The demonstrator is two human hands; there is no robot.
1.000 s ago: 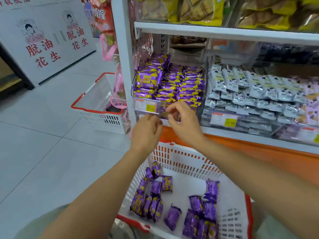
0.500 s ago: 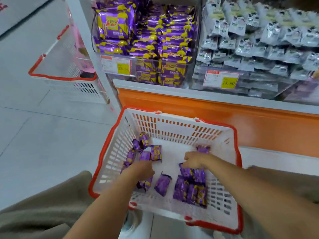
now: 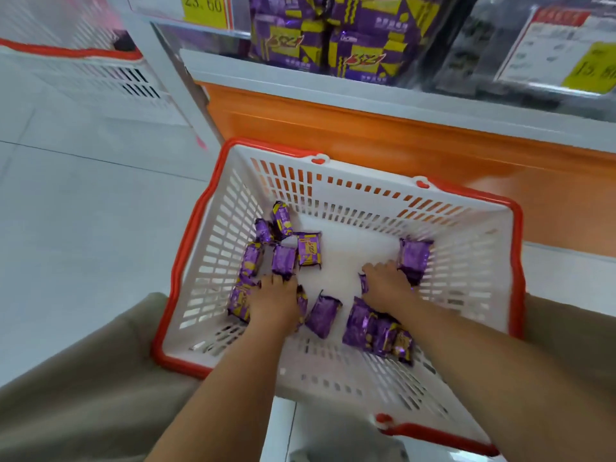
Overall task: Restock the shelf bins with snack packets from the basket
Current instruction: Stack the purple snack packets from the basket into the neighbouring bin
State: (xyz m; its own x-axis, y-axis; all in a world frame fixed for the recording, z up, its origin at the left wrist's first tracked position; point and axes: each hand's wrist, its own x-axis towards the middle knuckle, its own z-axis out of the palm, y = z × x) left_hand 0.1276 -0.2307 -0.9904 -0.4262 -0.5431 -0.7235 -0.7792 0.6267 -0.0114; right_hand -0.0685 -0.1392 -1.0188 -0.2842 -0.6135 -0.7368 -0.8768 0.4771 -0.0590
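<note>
Purple snack packets (image 3: 310, 253) with yellow print, loose on the floor of the white, red-rimmed basket (image 3: 466, 248): one cluster at left, one at right, a single packet between. Left hand (image 3: 273, 301) palm-down on the left cluster, fingertips against a packet. Right hand (image 3: 388, 286) palm-down just beside the far-right packet, a purple edge showing beneath it. Grip of either hand: cannot tell. Above, on the shelf (image 3: 300, 78), stacked purple packs (image 3: 290, 45) marked "321" in red. Yellow price tag (image 3: 203, 8) reading "23.60". At right a second tag (image 3: 593, 66), only "15." legible. At upper left, a second basket (image 3: 83, 71).
</note>
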